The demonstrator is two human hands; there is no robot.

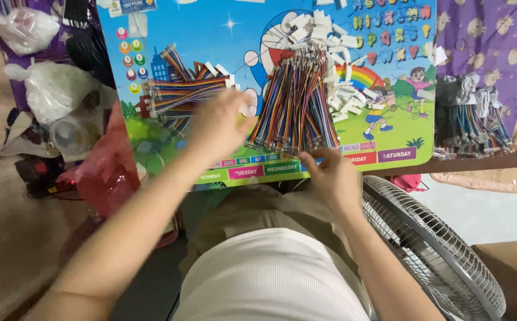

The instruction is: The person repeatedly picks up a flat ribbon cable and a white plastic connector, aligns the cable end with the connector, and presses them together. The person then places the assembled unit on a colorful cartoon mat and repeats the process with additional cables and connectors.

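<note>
In the head view, the left hand (220, 125) is blurred over the colourful cartoon board (151, 35), just beside a smaller bunch of wires (181, 89); whether its fingers are apart or together I cannot tell. The right hand (330, 175) touches the lower end of the big bundle of coloured wires (297, 101) in the middle of the board, fingers slightly apart. White connectors (336, 65) lie near, a fan (437, 249) below.

Two hands: the left hand (220, 125) and the right hand (330, 175). Beside the cartoon board (223, 35) lie three bundles of coloured wires (297, 104), one pile of white connectors (336, 53), two plastic bags (53, 89) and one fan (431, 249).
</note>
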